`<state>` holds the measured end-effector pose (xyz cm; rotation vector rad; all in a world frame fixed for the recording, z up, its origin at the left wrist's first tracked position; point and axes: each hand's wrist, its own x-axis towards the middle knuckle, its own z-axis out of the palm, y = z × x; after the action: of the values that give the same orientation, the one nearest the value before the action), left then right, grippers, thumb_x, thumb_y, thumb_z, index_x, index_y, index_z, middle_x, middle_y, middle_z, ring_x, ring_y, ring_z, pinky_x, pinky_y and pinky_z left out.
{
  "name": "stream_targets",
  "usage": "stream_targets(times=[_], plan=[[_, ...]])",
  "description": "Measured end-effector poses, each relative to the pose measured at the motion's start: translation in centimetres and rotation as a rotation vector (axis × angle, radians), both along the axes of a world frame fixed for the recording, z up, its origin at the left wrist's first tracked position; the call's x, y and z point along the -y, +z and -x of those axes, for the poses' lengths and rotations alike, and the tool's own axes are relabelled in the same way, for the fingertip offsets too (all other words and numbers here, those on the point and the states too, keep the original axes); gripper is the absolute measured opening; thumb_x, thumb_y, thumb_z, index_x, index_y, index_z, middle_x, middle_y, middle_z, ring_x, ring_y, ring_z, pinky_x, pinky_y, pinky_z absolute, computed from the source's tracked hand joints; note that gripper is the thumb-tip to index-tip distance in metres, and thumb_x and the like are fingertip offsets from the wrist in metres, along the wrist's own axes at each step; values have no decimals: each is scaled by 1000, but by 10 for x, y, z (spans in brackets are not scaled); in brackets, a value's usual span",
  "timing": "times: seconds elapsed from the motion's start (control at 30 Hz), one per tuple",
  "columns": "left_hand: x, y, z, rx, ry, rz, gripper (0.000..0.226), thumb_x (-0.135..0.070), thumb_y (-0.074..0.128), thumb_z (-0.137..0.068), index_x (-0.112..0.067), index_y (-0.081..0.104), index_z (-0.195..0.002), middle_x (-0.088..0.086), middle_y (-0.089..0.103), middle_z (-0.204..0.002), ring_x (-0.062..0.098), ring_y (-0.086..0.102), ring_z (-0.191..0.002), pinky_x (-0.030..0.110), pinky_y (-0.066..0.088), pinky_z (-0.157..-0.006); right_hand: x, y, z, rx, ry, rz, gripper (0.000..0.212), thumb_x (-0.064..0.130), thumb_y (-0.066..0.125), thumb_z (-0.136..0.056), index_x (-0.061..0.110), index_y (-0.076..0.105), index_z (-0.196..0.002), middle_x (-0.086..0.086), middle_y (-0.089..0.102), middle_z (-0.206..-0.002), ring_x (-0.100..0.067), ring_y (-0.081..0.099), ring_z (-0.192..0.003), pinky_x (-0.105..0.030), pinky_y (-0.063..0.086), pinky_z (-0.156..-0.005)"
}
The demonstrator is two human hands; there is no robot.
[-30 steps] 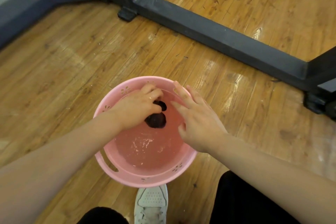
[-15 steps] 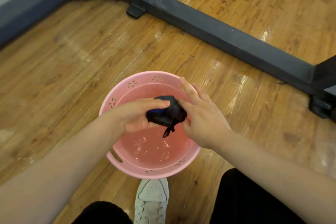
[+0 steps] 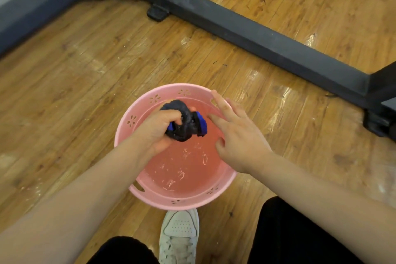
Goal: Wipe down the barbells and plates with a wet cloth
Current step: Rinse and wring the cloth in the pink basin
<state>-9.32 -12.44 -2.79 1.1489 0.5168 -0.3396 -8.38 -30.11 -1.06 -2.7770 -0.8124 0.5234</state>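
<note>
We see a dark, wadded wet cloth with a bright blue edge [image 3: 184, 123] held just above the water in a round pink plastic basin with flower-shaped cutouts along its rim [image 3: 137, 185]. It sits over the far half of the basin, so we judge that any drips fall back into the water rather than onto the floor.

The left hand [image 3: 157, 129] grips the cloth, its fingers [image 3: 171, 116] curled tightly round the bundle, which looks like wringing. The right hand [image 3: 237, 135] hovers just beside the cloth with its fingers [image 3: 220, 103] straight and slightly spread, holding nothing; whether the nearest fingertip touches the blue edge we cannot tell.

The basin rests on a glossy wooden plank floor [image 3: 85, 70], directly in front of one white sneaker [image 3: 180, 233]. Beyond it runs the dark grey metal base of a gym rack [image 3: 257, 34], with an upright post. No barbells or plates are in view, so we judge the wiping itself has not begun.
</note>
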Motion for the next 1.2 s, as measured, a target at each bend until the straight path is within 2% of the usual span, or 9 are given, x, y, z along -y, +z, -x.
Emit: stream_targets(times=[0.1, 0.2, 0.37, 0.47, 0.57, 0.63, 0.93, 1.1, 1.2], plan=[[0, 1, 0, 5, 13, -64, 32, 11, 28, -68, -13, 44, -54, 3, 46, -48, 15, 43, -44, 22, 27, -49, 0, 0, 0, -1, -3, -6, 61, 22, 45, -87, 22, 32, -146, 14, -24, -154, -16, -8, -144, -40, 27, -114], [-1, -7, -2, -28, 103, -23, 42, 17, 18, -76, -12, 47, -65, -1, 48, -51, 17, 43, -51, 24, 31, -56, 0, 0, 0, 2, 0, -4, 60, 23, 45, -87, 22, 33, -146, 13, -24, -154, -16, -7, -143, -38, 28, -113], [3, -1, -4, 4, 124, 195, 40, 12, 17, -62, -10, 48, -48, 3, 38, -44, 13, 36, -35, 12, 35, -40, 0, -1, 0, 3, 2, -16, 59, 23, 46, -87, 20, 36, -145, 13, -24, -155, -17, -3, -143, -40, 32, -111], [0, 3, -5, 12, 101, 331, 8, -6, 48, -38, -10, 50, -45, 2, 36, -44, 12, 33, -36, 12, 34, -39, 0, -1, -1, 4, -4, -25, 57, 23, 46, -87, 20, 38, -144, 13, -22, -155, -17, -2, -143, -40, 33, -110], [-6, 5, -6, -48, -26, 376, 36, -35, 75, -43, -11, 48, -46, 0, 35, -45, 13, 32, -38, 16, 32, -39, 0, 0, -1, 1, -4, -29, 55, 23, 45, -87, 21, 40, -143, 13, -21, -155, -17, 0, -142, -40, 36, -108], [-3, 5, -9, -108, -33, 312, 51, -56, 59, -64, -13, 41, -43, 0, 32, -41, 13, 29, -36, 17, 26, -38, 1, 0, -1, 2, -1, -34, 55, 23, 44, -87, 21, 41, -142, 13, -20, -156, -18, 0, -142, -41, 36, -108], [15, -5, -9, -115, 13, -16, 42, -19, 55, -92, -15, 33, -57, -1, 26, -42, 11, 26, -34, 18, 24, -37, 1, -1, 1, 30, 23, -2, 65, 26, 43, -88, 17, 24, -150, 8, -21, -157, -17, -14, -144, -37, 4, -119], [21, 2, -13, -51, 58, 107, 50, -19, 46, -96, -16, 35, -47, -3, 28, -36, 9, 25, -30, 14, 21, -34, 1, 3, 2, 72, 34, 46, 66, 44, 42, -92, 16, 27, -149, 6, -21, -157, -20, -20, -143, -39, -12, -113], [30, 9, -17, -7, 30, 265, 63, -22, 38, -97, -18, 38, -35, -3, 28, -32, 9, 25, -28, 15, 23, -31, -1, 4, 3, 86, 37, 44, 76, 62, 18, -83, 20, 39, -143, 7, -18, -157, -19, -20, -143, -41, -14, -111]])
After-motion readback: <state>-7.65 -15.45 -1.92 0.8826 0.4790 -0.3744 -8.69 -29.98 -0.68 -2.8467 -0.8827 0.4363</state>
